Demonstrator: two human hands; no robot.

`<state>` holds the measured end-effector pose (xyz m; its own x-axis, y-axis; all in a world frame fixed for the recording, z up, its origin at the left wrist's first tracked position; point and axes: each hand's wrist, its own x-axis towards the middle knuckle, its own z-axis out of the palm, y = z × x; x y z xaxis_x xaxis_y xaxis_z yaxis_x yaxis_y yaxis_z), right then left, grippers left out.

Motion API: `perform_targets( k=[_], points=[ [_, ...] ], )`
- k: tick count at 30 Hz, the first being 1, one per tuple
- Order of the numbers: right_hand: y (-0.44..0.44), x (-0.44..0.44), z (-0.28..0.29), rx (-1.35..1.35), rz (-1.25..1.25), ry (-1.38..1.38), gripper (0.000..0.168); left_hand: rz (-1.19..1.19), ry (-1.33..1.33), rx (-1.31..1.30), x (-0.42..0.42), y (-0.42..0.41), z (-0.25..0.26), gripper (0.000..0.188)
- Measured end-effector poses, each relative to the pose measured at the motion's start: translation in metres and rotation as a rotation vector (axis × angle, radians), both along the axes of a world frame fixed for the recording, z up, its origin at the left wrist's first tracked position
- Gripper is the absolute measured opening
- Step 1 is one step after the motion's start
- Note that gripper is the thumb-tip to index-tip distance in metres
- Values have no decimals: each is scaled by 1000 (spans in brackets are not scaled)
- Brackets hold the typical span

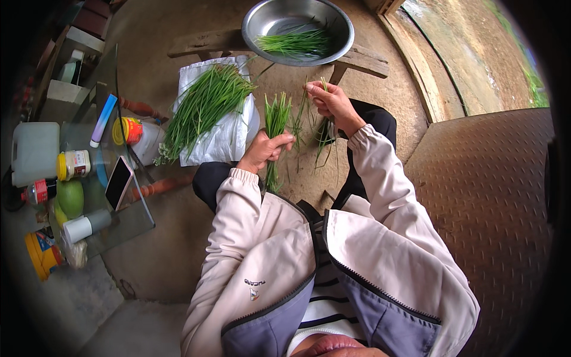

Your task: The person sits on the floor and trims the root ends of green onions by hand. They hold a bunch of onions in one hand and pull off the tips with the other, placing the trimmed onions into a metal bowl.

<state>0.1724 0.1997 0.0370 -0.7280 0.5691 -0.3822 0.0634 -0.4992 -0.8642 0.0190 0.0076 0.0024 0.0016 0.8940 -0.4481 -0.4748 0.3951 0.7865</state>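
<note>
My left hand (266,149) is closed around an upright bunch of green chives (276,114), cut ends up. To its right, my right hand (328,100) pinches a few loose stalks (328,143) that hang down from the fingers. A large pile of chives (209,105) lies on a white woven sack (214,149) at my left. Beyond my hands, a steel basin (341,49) with more chives (294,43) in it rests on a wooden bench (366,62).
A glass table (129,227) on the left bears a phone (119,183), jars, bottles and a green fruit (70,199). A yellow-lidded tub (128,130) is near the sack. A textured metal plate (486,187) lies at the right, beside a door sill (410,67).
</note>
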Motion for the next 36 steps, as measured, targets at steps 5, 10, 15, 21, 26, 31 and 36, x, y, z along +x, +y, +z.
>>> perform_targets(
  k=[5, 10, 15, 21, 26, 31, 36],
  points=[
    [1, 0, -4, -6, -1, 12, 15, 2, -6, -9, 0, -1, 2, 19],
    [7, 4, -13, -70, -160, 65, 12, 27, -40, -4, -3, -3, 5, 20],
    [28, 17, -16, -62, -308, 90, 14, 26, -85, 10, -5, -3, -2, 20],
    [44, 30, -14, -48, -386, 92, 22, 18, -115, 27, -5, -4, -4, 20],
    [47, 35, -16, -21, -398, 113, 21, -7, -102, 16, -5, -3, -3, 21],
    [38, 30, -11, -3, -413, 151, 15, 19, -61, -4, -5, -3, -5, 19],
    [37, 29, -6, -4, -488, 221, 11, 69, -15, 21, -5, -3, -14, 17]
  ],
)
